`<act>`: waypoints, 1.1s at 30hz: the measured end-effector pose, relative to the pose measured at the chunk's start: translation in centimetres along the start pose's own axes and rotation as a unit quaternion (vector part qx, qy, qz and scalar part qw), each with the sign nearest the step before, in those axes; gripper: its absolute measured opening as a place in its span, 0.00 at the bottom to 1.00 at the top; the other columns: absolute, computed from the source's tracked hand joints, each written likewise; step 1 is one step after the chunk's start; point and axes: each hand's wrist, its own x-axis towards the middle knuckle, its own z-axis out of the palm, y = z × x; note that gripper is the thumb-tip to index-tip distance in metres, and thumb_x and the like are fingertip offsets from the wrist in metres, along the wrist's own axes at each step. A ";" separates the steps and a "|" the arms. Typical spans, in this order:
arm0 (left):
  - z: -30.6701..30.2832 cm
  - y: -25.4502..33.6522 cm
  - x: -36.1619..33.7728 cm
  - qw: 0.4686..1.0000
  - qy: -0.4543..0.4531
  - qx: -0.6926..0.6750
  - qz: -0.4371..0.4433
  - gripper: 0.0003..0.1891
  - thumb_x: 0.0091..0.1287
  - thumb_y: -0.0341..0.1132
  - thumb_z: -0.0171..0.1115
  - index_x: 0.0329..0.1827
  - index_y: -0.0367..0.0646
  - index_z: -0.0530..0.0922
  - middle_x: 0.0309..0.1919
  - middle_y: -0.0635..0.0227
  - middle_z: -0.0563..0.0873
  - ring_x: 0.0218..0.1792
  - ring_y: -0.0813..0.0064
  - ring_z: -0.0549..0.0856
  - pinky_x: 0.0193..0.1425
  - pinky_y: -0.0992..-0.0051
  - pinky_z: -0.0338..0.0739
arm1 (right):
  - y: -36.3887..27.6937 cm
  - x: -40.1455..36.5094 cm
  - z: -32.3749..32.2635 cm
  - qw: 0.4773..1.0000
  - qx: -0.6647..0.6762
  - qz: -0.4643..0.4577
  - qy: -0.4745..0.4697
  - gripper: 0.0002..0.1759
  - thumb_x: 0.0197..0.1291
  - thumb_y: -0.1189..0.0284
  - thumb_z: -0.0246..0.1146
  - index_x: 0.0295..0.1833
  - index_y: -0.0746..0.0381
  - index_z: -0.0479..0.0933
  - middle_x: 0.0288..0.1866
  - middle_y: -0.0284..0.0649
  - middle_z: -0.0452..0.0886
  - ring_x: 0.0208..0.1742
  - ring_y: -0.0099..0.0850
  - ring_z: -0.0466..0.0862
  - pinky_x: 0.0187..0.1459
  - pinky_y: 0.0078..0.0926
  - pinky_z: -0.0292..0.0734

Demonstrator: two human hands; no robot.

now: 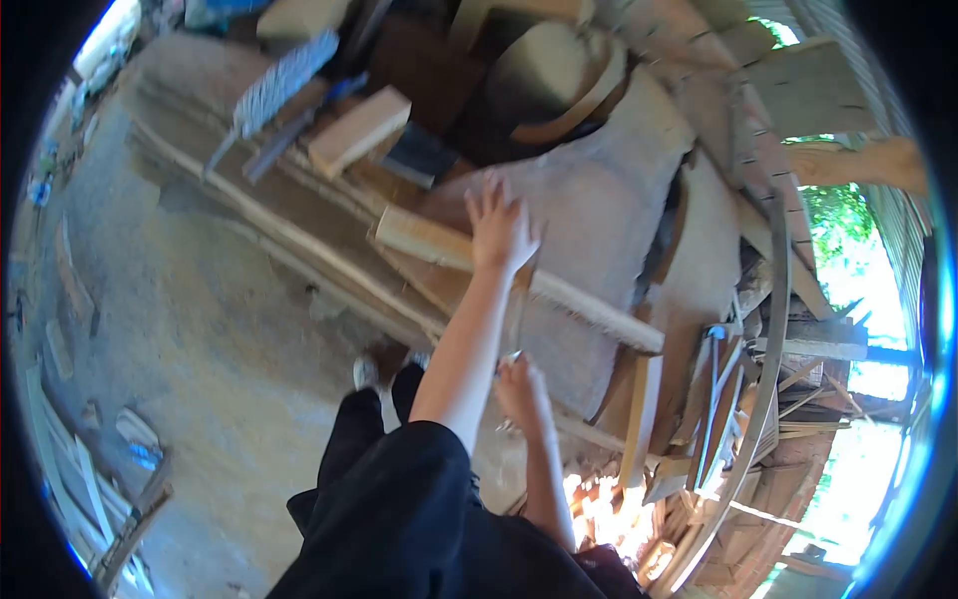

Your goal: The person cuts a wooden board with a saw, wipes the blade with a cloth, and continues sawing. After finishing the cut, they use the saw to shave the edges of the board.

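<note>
My left hand (pixel 502 235) reaches across a long squared wooden bar (pixel 599 311), its fingers spread and the palm down on the bar's edge. The bar lies across a wide, worn wooden board (pixel 589 200). Closer to my body, my right hand (pixel 524 391) is closed beside the near edge of the bench, thumb and fingers together. A small pale bit shows at its top, and a thin brown strip (pixel 523 304) runs from near there up to the bar; I cannot tell what the hand holds.
A short wooden block (pixel 361 130), a dark flat piece (pixel 421 157) and a brush-like grey tool (pixel 284 85) lie on the bench's left part. A round wooden form (pixel 539 70) sits behind. Sunlit wood scraps (pixel 609 509) and a blue-edged saw (pixel 714 399) are at right.
</note>
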 end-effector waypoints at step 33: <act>-34.9 27.2 -10.0 0.297 -0.142 -0.838 0.436 0.16 0.48 0.29 0.54 0.42 0.40 0.78 0.40 0.61 0.81 0.40 0.61 0.80 0.48 0.63 0.71 | 4.2 2.4 -2.6 0.992 -0.097 -0.073 0.039 0.14 0.56 0.68 0.51 0.40 0.69 0.71 0.35 0.58 0.79 0.40 0.54 0.79 0.41 0.46 0.75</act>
